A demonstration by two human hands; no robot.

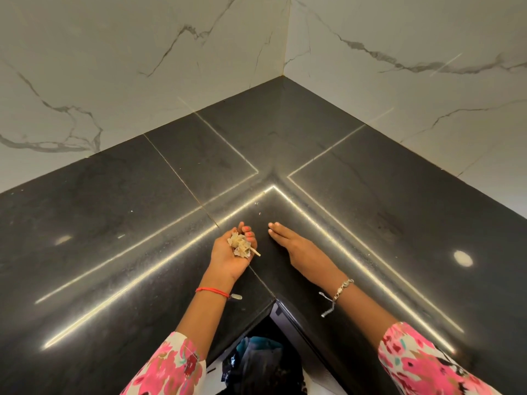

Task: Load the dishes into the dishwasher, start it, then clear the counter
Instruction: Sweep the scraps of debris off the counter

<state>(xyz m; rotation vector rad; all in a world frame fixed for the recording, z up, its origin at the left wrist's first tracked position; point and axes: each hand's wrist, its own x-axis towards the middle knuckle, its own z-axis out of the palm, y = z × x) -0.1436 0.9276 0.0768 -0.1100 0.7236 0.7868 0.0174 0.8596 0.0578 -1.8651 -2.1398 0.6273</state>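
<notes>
Scraps [239, 243] lie heaped in your left hand [231, 252], whose curled fingers cup them palm-up. Your right hand [289, 239] lies flat, fingers straight, on the black counter [114, 223], just beside the left.

This looks like a home kitchen. A polished black stone counter [114, 223] runs round an inside corner, backed by white wall tiles [114, 67] veined like marble. A few crumbs [259, 208] lie on the counter, and the left hand [232, 252] cups pale, peel-like scraps [239, 243].
</notes>
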